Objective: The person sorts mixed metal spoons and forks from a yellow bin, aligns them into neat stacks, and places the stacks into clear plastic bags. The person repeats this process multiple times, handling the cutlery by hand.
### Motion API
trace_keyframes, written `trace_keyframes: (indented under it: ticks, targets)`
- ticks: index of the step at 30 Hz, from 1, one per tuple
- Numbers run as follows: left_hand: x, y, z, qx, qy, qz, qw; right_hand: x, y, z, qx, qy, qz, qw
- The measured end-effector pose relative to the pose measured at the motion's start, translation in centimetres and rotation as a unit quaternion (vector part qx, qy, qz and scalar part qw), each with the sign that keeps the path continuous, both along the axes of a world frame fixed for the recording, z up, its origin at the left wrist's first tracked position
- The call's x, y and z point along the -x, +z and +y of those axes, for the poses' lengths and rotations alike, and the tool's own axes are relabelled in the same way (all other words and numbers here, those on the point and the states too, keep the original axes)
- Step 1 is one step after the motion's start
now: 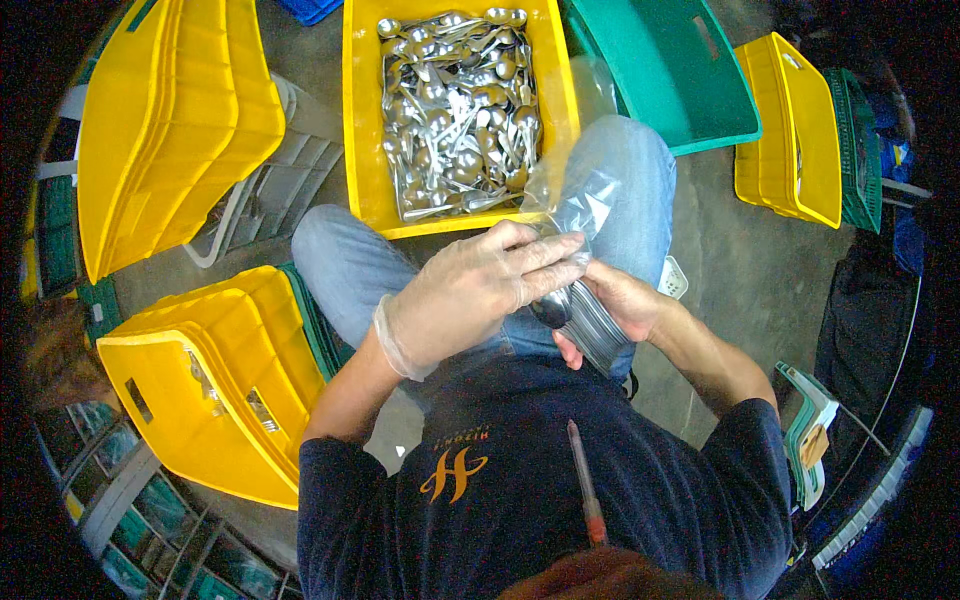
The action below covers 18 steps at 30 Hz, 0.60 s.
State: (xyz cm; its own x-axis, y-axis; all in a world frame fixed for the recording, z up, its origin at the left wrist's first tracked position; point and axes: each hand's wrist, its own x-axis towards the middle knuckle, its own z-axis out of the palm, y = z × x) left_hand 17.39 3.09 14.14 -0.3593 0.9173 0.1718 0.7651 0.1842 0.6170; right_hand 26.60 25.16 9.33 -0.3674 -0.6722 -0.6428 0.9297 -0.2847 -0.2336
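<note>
My left hand (476, 281), in a thin see-through glove, reaches across my lap, its fingers bent over the crumpled edge of a clear plastic bag (589, 206). My bare right hand (622, 300) grips a tight stack of metal spoons (596, 330), handles pointing toward my body. One dark, shiny spoon bowl (553, 306) shows just beneath the gloved fingers. The bag rises from the hands over my right knee; how far it covers the stack is hidden. Ahead of my knees, a yellow plastic crate (463, 225) holds a heap of loose metal spoons (457, 112).
Stacked yellow crates (172, 142) stand front left above a grey crate (277, 187). Another yellow crate stack (217, 382), containing some cutlery, is beside my left elbow. A green bin (667, 75) adjoins the spoon crate. Farther right is a yellow crate (784, 135).
</note>
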Motion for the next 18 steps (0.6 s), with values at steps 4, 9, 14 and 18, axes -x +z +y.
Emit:
trace_keyframes:
  ticks: [4,9,14,18]
  targets:
    - [-0.3,-0.4,-0.5,-0.020,0.043,-0.046,0.998,-0.2,-0.9,-0.6,0.023,-0.031,-0.021,0.999]
    - [-0.6,-2.3,-0.1,-0.139,0.131,-0.145,0.971,-0.6,-1.2,-1.0,0.054,-0.103,-0.042,0.992]
    - [-1.4,-3.3,0.6,-0.188,0.171,-0.293,0.921,-1.7,-1.3,-2.2,0.087,-0.212,-0.104,0.968]
    - [-1.6,-2.7,0.6,-0.179,0.097,-0.315,0.927,-1.8,-0.9,-2.5,0.102,-0.277,-0.088,0.951]
